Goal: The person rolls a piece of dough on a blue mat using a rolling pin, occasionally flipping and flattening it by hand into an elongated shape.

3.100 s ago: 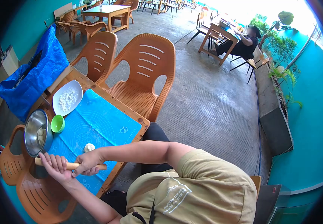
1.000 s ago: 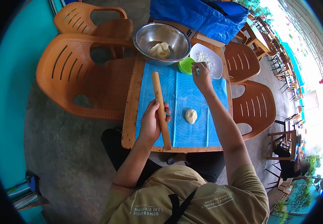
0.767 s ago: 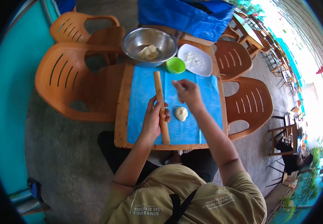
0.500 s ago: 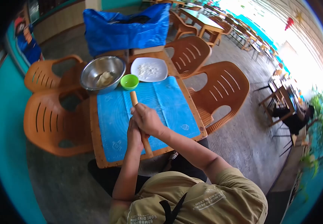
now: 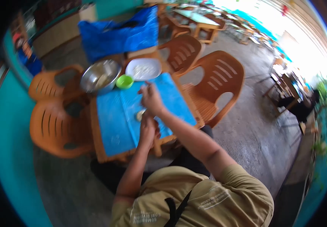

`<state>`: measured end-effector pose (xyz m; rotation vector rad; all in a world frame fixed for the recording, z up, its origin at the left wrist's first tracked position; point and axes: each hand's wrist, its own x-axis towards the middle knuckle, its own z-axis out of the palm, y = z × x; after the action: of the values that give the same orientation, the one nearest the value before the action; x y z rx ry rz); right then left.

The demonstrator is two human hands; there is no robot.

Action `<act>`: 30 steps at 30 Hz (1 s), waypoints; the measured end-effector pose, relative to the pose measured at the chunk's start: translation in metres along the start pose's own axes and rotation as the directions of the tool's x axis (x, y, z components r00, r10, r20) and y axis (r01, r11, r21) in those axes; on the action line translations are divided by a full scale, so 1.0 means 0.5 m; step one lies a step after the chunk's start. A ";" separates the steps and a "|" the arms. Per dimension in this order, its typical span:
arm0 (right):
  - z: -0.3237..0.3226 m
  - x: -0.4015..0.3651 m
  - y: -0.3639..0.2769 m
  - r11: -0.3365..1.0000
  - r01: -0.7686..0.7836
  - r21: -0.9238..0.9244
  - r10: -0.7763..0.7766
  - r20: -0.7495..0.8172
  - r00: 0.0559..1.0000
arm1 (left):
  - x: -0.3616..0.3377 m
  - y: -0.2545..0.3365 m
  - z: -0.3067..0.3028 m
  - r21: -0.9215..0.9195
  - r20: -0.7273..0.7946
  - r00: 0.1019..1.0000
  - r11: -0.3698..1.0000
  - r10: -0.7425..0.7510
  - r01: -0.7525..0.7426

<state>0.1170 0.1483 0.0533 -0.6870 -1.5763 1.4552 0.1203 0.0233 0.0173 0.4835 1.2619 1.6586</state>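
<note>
A wooden rolling pin (image 5: pixel 157 148) slants across the near part of the blue mat (image 5: pixel 112 113), its lower end showing below my left hand (image 5: pixel 147 130). The fingers of that hand are closed around the pin. Farther up, my right hand (image 5: pixel 152 100) is closed over its upper part and hides most of the shaft. Motion blurs both hands. Just left of the pin, between the hands, a small pale piece of dough (image 5: pixel 140 115) lies on the mat, partly covered.
Along the mat's far edge stand a steel bowl (image 5: pixel 91 77) with dough in it, a green bowl (image 5: pixel 125 81) and a white plate (image 5: pixel 133 65) with white powder. Behind is a blue bag (image 5: pixel 118 38). Orange chairs (image 5: pixel 216 83) flank the wooden table (image 5: pixel 100 151).
The view has shifted slightly. My hands have moved apart along the rolling pin, and the pin now tilts differently. A piece of dough previously hidden by the hands now shows.
</note>
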 end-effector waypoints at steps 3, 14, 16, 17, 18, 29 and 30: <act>-0.049 0.121 0.143 0.978 0.190 -0.087 -0.176 0.145 0.974 | -0.017 0.059 -0.001 0.043 0.180 0.978 0.994 -0.111 0.104; -0.034 -0.001 -0.005 0.957 -0.271 0.106 0.252 0.165 0.953 | -0.018 0.030 0.012 -0.171 0.110 0.993 0.984 -0.038 0.057; -0.032 0.010 -0.031 0.941 -0.338 0.018 0.336 0.085 0.938 | -0.006 -0.015 0.032 -0.038 -0.019 0.993 0.992 0.116 -0.117; -0.040 0.021 -0.033 0.905 -0.389 0.171 0.370 0.133 0.920 | -0.004 -0.039 0.035 0.030 0.025 0.994 0.994 0.108 -0.109; -0.059 0.048 -0.016 0.903 -0.387 0.186 0.351 0.201 0.914 | 0.003 -0.059 0.028 0.096 0.069 0.993 0.990 0.096 -0.103; 0.009 0.070 0.035 0.872 -0.474 0.122 0.438 0.236 0.867 | 0.080 -0.010 -0.051 -0.035 0.189 0.982 0.999 -0.022 0.029; 0.010 0.080 0.034 0.857 -0.499 0.127 0.457 0.259 0.851 | 0.091 -0.021 -0.052 -0.024 0.195 0.981 0.999 -0.015 0.020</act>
<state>0.0911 0.1826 0.0460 -0.8730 -1.4581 2.0888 0.0840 0.0492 -0.0127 0.6021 1.0958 1.5699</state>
